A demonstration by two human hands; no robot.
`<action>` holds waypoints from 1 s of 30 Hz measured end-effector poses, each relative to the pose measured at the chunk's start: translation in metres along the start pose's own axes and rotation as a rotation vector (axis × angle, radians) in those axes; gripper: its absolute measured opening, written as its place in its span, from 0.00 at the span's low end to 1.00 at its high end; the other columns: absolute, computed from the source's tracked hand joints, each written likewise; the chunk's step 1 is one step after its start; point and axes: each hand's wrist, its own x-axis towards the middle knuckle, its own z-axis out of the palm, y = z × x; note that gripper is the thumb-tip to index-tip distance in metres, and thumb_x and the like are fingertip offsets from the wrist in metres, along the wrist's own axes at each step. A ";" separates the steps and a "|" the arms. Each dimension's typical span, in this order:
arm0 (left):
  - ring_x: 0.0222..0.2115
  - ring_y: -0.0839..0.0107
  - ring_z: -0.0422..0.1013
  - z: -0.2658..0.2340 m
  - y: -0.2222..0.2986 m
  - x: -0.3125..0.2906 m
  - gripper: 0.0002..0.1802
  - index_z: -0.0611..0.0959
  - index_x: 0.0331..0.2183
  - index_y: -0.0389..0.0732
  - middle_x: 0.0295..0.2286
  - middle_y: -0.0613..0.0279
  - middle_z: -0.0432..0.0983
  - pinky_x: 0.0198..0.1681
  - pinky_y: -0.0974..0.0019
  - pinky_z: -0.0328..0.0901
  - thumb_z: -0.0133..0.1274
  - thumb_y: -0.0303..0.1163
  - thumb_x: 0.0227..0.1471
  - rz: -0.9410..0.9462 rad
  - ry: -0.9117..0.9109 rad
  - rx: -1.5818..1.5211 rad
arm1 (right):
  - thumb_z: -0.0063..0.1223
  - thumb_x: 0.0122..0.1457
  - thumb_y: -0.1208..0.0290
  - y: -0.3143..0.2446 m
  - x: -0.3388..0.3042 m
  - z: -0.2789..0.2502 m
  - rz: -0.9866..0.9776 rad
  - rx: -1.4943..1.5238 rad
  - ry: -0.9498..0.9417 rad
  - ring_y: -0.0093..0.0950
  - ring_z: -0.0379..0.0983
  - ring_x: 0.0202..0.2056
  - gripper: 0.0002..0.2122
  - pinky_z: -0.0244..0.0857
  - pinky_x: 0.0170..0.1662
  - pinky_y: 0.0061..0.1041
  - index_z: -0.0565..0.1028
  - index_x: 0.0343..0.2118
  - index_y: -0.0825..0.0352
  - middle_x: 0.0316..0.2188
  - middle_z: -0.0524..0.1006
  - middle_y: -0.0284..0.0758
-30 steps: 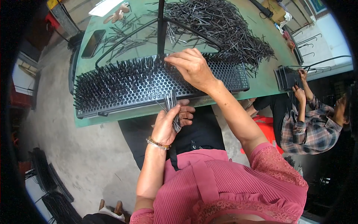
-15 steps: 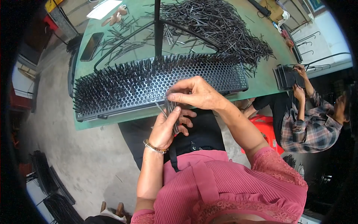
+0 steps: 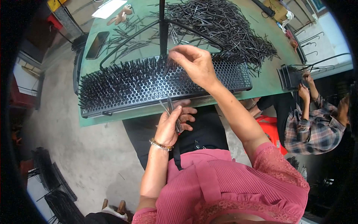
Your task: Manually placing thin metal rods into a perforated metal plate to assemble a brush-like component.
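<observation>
A long black perforated tray (image 3: 227, 78) lies along the near edge of the green table. Thin dark rods (image 3: 108, 84) stand upright in its holes, dense on the left and along the far side, while holes at the middle and right show bare. My left hand (image 3: 168, 127) is closed round a small bundle of rods (image 3: 170, 104), just in front of the tray's near edge. Over the tray's middle, my right hand (image 3: 195, 65) pinches one or more dark rods (image 3: 166, 68), blurred by motion, beside the standing ones. Their exact number cannot be made out.
A large heap of loose rods (image 3: 216, 26) covers the far part of the green table (image 3: 266, 80). A black metal post (image 3: 163, 33) with slanting braces rises behind the tray. A phone (image 3: 97, 45) lies at left. A co-worker in a plaid shirt (image 3: 313, 130) sits at right.
My right hand has left the bundle in my left hand and moved up and away, over the tray, with dark rods in its fingers. The left hand stays near its place, still gripping.
</observation>
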 end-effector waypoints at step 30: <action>0.29 0.72 0.72 0.000 -0.006 0.002 0.20 0.68 0.48 0.33 0.35 0.52 0.74 0.24 0.72 0.70 0.40 0.37 0.59 -0.034 0.006 0.013 | 0.58 0.49 0.75 0.008 0.019 -0.004 -0.518 -0.365 -0.190 0.27 0.74 0.30 0.07 0.66 0.35 0.23 0.78 0.32 0.67 0.28 0.78 0.33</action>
